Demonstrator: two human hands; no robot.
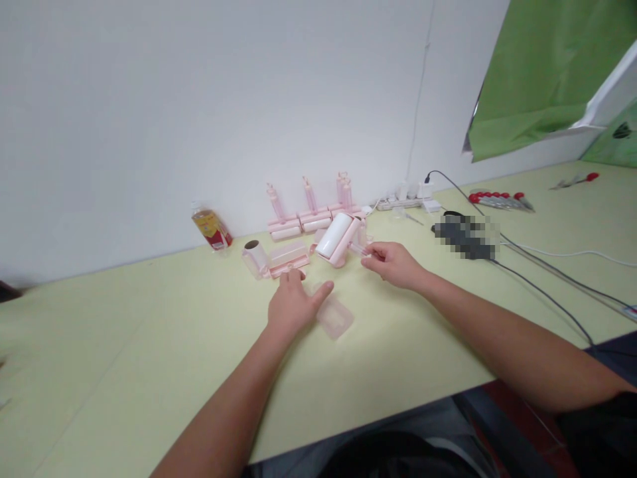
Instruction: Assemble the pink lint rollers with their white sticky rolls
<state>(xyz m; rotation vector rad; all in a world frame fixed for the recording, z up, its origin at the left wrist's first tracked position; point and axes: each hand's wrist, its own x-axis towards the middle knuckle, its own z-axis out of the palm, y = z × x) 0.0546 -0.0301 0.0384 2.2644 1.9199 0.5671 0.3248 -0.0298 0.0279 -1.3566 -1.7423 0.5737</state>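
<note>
In the left half of the frame, a bottle (212,229) stands on the counter (124,332) near the wall. To the right of it is a paper roll (257,256) with brown core, and then a pink frame (289,267). Just below the frame, near the centre, is the left hand (290,309), with thumb and fingers spread wide; it seems to hold nothing. By its thumb lies a clear cover (336,320); whether they touch, I cannot tell. Behind, pink rollers (315,222) make a row along the wall, handles upward. At the centre, a lint roller (336,238) is tilted, its white surface toward the camera. The right hand (393,265) narrows its fingers around the end of its handle.

In my judgement, this hold at the handle's end is a little weak against twisting, so a firm wrist is useful, and the white surface is better kept away from the neighbouring pieces. For the left hand, the edges of the cover look like the safest place to grip, because smooth plastic could slide easily.
</note>
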